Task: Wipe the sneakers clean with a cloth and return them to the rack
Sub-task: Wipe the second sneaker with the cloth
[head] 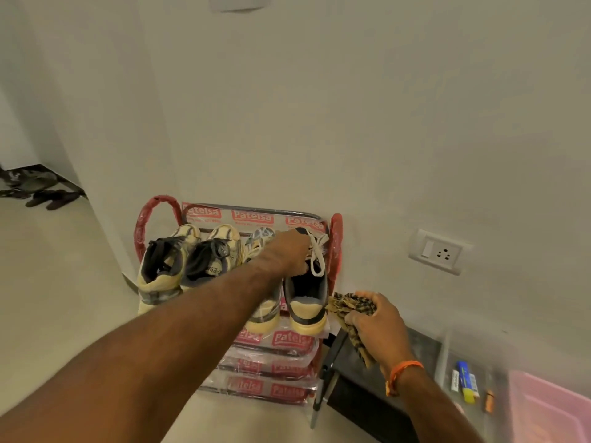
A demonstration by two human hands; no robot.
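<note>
- My left hand (289, 252) is gripping the tongue and white laces of a cream-and-grey sneaker (307, 292), fingers curled round it, at twelve o'clock.
- That sneaker is sitting on the top shelf of the red plastic-wrapped metal shoe rack (271, 343), rightmost of four.
- My right hand (372, 318) is clutching a crumpled brown checked cloth (350, 310) at two o'clock, just beside the sneaker's heel.

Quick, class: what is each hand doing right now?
Left hand: fingers curled over the rightmost sneaker on the rack.
Right hand: holds the checked cloth.
</note>
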